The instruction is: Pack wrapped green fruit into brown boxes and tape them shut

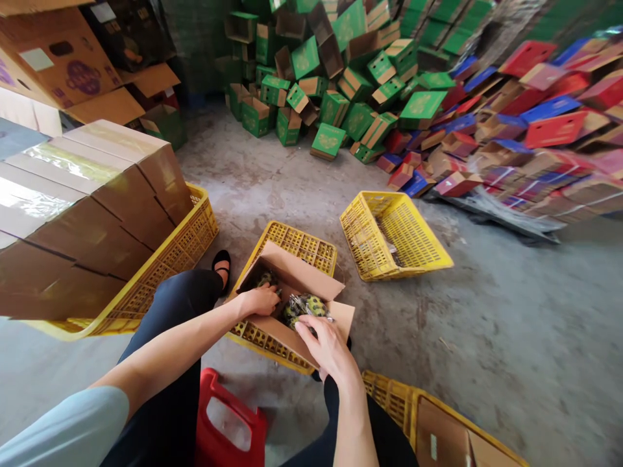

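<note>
An open cardboard box (309, 263) stands between my legs, its flaps turned outward. In it lie packs in clear plastic with a green-yellow and dark pattern; their exact contents I cannot make out. My left hand (261, 299) reaches into the box's left part, fingers curled at a darker wrapped pack (267, 278); the fingertips are partly hidden. At the right end, my right hand (324, 344) has its fingers bent over a shiny plastic-wrapped pack (314, 305). Beneath the box is an upturned yellow crate (302, 241).
A yellow crate (207, 224) full of closed cartons (97, 194) stands to my left. Ahead right is another yellow crate (413, 237), and one with cardboard (389, 392) sits lower right. A red stool (231, 412) is below me. Green boxes (328, 139) and red-blue boxes (555, 130) lie heaped behind.
</note>
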Tool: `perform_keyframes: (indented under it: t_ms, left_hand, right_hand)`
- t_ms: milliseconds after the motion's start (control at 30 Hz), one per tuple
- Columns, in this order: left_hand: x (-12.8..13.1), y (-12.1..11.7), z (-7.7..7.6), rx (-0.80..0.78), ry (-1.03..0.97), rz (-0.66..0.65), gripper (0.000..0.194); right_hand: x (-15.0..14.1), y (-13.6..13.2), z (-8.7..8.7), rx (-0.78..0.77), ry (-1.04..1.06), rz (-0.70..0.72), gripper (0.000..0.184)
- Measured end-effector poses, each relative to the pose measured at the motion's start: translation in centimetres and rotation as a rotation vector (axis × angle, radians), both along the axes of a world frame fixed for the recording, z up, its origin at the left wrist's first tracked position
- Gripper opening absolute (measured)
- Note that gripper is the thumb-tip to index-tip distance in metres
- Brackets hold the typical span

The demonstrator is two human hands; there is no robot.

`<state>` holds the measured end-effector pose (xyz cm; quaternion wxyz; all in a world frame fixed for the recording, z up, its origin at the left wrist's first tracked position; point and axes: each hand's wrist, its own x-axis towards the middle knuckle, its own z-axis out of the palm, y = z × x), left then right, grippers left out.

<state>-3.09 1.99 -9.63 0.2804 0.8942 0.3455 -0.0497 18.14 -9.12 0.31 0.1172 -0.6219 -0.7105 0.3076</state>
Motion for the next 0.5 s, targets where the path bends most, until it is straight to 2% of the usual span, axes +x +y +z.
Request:
perform_keyframes:
  t_ms: [167, 300, 400, 500]
  left_hand:
    - [0.2, -0.4, 0.0, 0.032, -0.015, 0.044, 0.024]
    - [0.1, 0.0, 0.7, 0.058, -0.071, 0.131, 0.029]
    - [0.0, 0.6, 2.2, 0.068, -0.115, 0.224, 0.032]
    - [0.0, 1.0, 4.4, 0.019, -0.316, 0.400, 0.024]
  right_hand:
    - [0.7, 0.4, 0.2, 0.143, 0.129, -0.125, 0.034]
    - [1.0, 0.9, 0.0, 0.190, 0.152, -0.201, 0.034]
    - [1.1, 1.2, -0.1, 0.208, 0.155, -0.238, 0.036]
    - [1.0, 1.4, -0.1, 0.212, 0.191, -0.283, 0.037]
